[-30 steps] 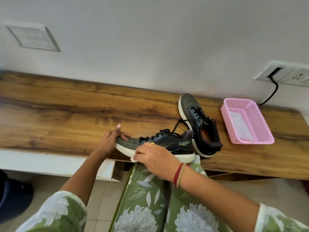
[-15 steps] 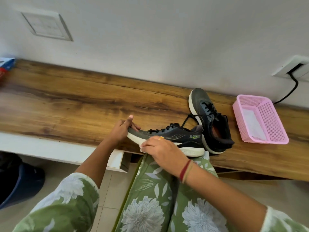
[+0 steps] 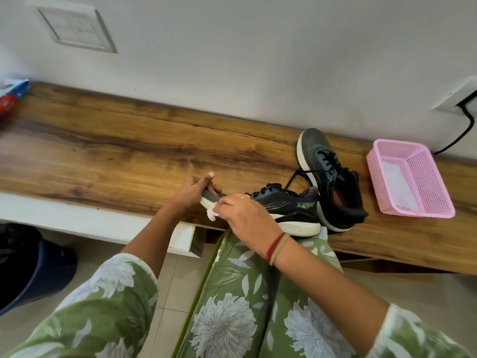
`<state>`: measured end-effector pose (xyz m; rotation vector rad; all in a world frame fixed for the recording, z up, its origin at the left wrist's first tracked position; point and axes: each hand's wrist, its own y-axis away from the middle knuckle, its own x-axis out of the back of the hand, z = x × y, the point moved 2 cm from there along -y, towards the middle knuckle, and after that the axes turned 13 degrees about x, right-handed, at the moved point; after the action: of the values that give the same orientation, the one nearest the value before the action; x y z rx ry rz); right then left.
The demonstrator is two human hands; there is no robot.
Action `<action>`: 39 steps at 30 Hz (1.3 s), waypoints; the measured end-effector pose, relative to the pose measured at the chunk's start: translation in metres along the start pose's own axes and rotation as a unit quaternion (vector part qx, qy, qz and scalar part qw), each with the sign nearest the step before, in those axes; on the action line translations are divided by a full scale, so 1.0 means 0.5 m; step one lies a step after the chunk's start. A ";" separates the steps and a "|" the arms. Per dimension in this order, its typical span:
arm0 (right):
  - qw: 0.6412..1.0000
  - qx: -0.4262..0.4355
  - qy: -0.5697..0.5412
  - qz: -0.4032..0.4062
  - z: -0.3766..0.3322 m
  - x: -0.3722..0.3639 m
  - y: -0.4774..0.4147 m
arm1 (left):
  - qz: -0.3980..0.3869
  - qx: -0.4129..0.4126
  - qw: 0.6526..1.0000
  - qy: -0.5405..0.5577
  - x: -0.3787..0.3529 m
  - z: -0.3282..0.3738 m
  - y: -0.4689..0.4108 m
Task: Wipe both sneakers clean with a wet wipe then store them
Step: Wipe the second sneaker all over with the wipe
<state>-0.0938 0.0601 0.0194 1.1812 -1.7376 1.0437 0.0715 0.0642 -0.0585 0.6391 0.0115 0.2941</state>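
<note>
Sneaker (image 3: 284,205) lay left-right on bench (image 3: 103,156) near edge, toe left; left hand (image 3: 192,192) fingers clamped toe, right hand (image 3: 245,215) pinched wipe (image 3: 211,215); bench ran on leftward.

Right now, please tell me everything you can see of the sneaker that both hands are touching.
The sneaker has a dark grey, fabric-like upper, black laces, a white sole and a green logo near the heel. It stands upright at the front edge of the wooden bench, toe to the left. The left hand grips the toe; the right hand holds a white wipe against the sole's front.
</note>
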 end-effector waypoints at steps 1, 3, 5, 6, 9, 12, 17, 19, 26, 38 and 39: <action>1.000 0.008 0.007 0.001 0.006 0.007 0.022 | 0.004 0.002 1.000 -0.007 0.001 0.002 0.003; 0.999 0.019 0.024 -0.008 0.019 0.023 0.067 | 0.016 0.008 1.000 -0.015 0.001 0.001 0.008; 0.999 0.026 0.042 -0.019 0.036 0.039 0.110 | 0.021 0.010 0.999 -0.025 -0.002 0.003 0.011; 0.998 0.026 0.049 -0.023 0.044 0.047 0.127 | 0.017 0.012 0.999 -0.028 -0.003 0.004 0.010; 0.999 0.013 0.050 0.011 0.040 0.062 0.114 | 0.017 0.024 0.999 -0.034 0.006 0.005 0.006; 0.998 0.002 0.019 0.062 0.005 0.038 0.028 | 0.006 0.031 0.999 -0.039 0.003 0.010 0.005; 0.999 0.041 0.028 0.002 0.001 -0.010 -0.001 | 0.007 0.019 0.999 -0.027 0.001 0.010 0.006; 0.997 0.064 0.035 -0.016 0.018 0.006 0.039 | 0.010 0.021 0.999 -0.024 0.003 0.005 0.007; 0.987 0.073 0.126 -0.065 0.091 0.072 0.221 | 0.019 0.028 0.997 -0.064 0.002 0.016 0.009; 0.995 0.075 0.067 0.015 0.051 0.018 0.085 | 0.029 0.024 0.998 -0.054 -0.001 0.015 0.003; 0.995 0.079 0.068 0.001 0.062 0.023 0.101 | 0.032 0.024 0.998 -0.053 0.000 0.016 0.003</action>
<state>-0.1497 0.0396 0.0084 1.1761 -1.5741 1.2532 0.0721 0.0605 -0.0512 0.7031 -0.1031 0.3225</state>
